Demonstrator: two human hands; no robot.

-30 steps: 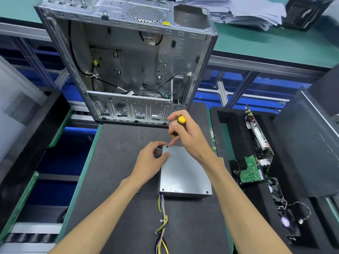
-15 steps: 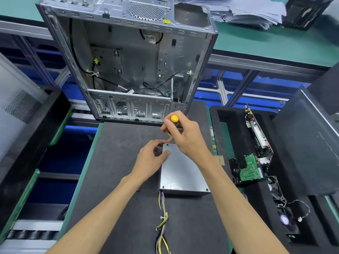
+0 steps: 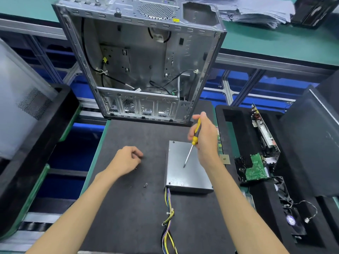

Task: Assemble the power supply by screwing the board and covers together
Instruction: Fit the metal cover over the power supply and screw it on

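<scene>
The right hand (image 3: 205, 138) grips a screwdriver (image 3: 193, 142) above the supply (image 3: 185, 171). The left hand (image 3: 126, 160), fingers curled, rests on the mat (image 3: 128, 208); any hold is unclear.

Your dark mat (image 3: 128, 217) carries the power supply box (image 3: 185, 173), its wire bundle (image 3: 167, 222), loose screws (image 3: 145, 185) and the computer case (image 3: 143, 70).

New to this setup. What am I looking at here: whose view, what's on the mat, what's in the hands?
No robot: one head-worn camera looks down at a person's bare hands. On the dark mat lies a grey power supply with a bundle of wires leaving its near end. The right hand grips a yellow screwdriver, its tip down over the lid. The left hand rests on the mat with fingers curled; whether it holds a screw I cannot tell. Two loose screws lie nearby. An open PC case stands behind.
</scene>
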